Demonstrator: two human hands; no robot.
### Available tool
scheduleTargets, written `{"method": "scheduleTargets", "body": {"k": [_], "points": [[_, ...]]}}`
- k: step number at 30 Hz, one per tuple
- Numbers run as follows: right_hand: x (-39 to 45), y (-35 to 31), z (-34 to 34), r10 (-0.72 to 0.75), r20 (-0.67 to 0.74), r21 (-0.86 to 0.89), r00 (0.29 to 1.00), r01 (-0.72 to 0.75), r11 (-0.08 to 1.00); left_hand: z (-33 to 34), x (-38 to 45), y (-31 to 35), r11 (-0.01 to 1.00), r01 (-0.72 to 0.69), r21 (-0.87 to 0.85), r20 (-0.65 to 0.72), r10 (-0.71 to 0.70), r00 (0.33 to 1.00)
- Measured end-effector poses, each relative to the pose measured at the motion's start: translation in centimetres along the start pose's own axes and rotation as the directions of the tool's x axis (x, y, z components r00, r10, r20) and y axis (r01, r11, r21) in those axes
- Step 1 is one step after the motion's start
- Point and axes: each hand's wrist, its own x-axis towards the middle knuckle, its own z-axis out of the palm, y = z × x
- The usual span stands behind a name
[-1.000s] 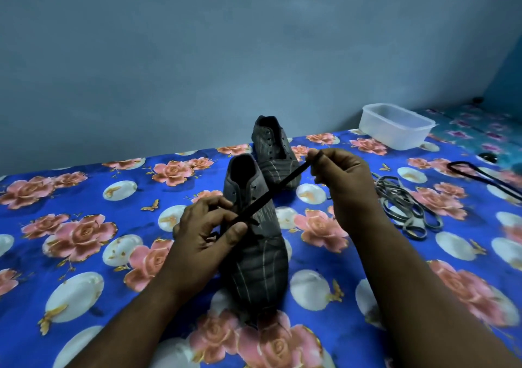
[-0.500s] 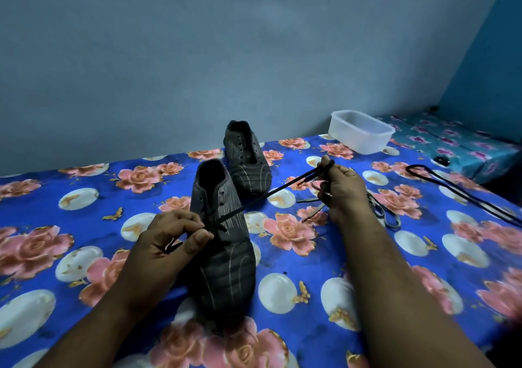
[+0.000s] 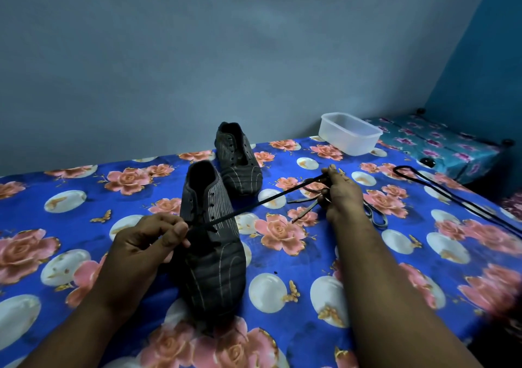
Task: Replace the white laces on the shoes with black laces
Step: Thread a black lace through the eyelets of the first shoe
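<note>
Black lace (image 3: 255, 204) runs taut in the head view from the near shoe (image 3: 210, 243), at the centre of the flowered sheet (image 3: 282, 288), out toward two o'clock. The left hand (image 3: 147, 243), at nine o'clock from that shoe's eyelets, pinches one end of the lace between thumb and curled fingers just beside the tongue. The right hand (image 3: 337, 195), at two o'clock from the shoe, grips the other stretch of the lace in curled fingers, held above the sheet; a loose end of the lace hangs below this hand. The second shoe (image 3: 238, 161) stands at twelve o'clock from the near one, close behind it, its eyelets showing no lace. Pale laces (image 3: 375, 216) lie on the sheet partly hidden behind the right hand. Another black lace (image 3: 440, 192) lies in a long loop at three o'clock, well apart from the shoes. A clear plastic tub (image 3: 350, 134) sits at one o'clock by the blue wall (image 3: 226, 56).
</note>
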Motion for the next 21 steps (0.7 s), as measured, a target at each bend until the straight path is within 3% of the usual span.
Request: {"method": "scheduleTargets", "body": {"k": [7, 11, 13, 17, 21], "points": [[-0.1, -0.4, 0.0, 0.005, -0.04, 0.035, 0.999, -0.004, 0.999, -0.5, 0.2, -0.1, 0.993, -0.008, -0.12, 0.017, 0.011, 1.0], [-3.0, -1.0, 2.0, -0.124, 0.251, 0.147, 0.96, 0.089, 0.985, -0.1, 0.0, 0.2, 0.995, 0.03, -0.09, -0.01, -0.031, 0.999], [-5.2, -1.2, 3.0, -0.203, 0.448, 0.165, 0.871, 0.142, 0.976, 0.2, 0.0, 0.6, 1.0, -0.011, 0.011, -0.071, 0.011, 0.997], [-10.2, -0.5, 4.9, -0.236, 0.749, 0.148, 0.619, 0.191, 0.97, 0.3, 0.1, 1.7, 0.942, -0.12, 0.313, -0.115, 0.163, 0.98], [-13.6, 0.9, 5.7, -0.212, 0.886, 0.1, 0.411, 0.277, 0.956, 1.2, 0.1, 3.7, 0.956, -0.129, 0.264, 0.015, 0.13, 0.991]]}}
